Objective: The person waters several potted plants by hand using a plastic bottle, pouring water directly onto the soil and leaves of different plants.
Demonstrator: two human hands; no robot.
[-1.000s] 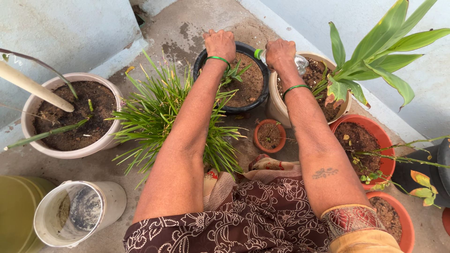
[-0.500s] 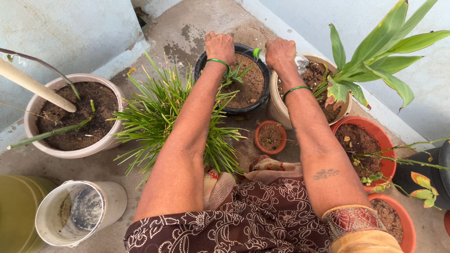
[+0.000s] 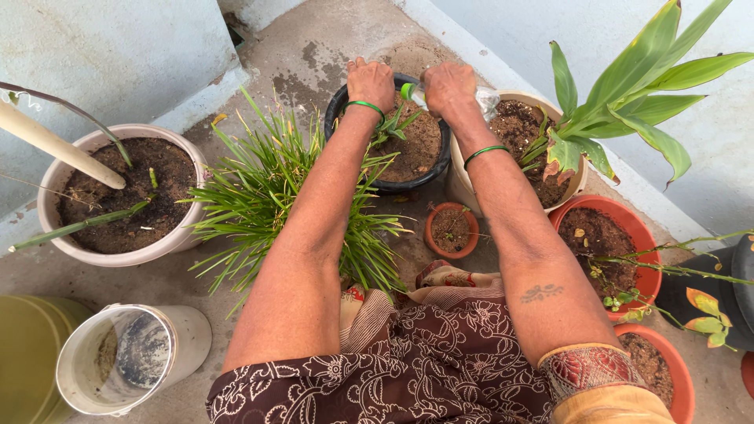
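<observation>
Lying nearly level over the black pot [image 3: 390, 133], the clear plastic bottle [image 3: 484, 100] runs left to right, its green cap [image 3: 408, 91] end pointing toward the left hand [image 3: 371, 81] and its body hanging over the beige pot [image 3: 514, 141]. The right hand [image 3: 448, 85] is clenched around the bottle's neck. The left hand rests curled on the black pot's far rim, fingers closed over it. One bottle, one black pot; two beige pots show, the other [image 3: 118, 192] far left, and four orange pots [image 3: 601, 243] sit to the right.
</observation>
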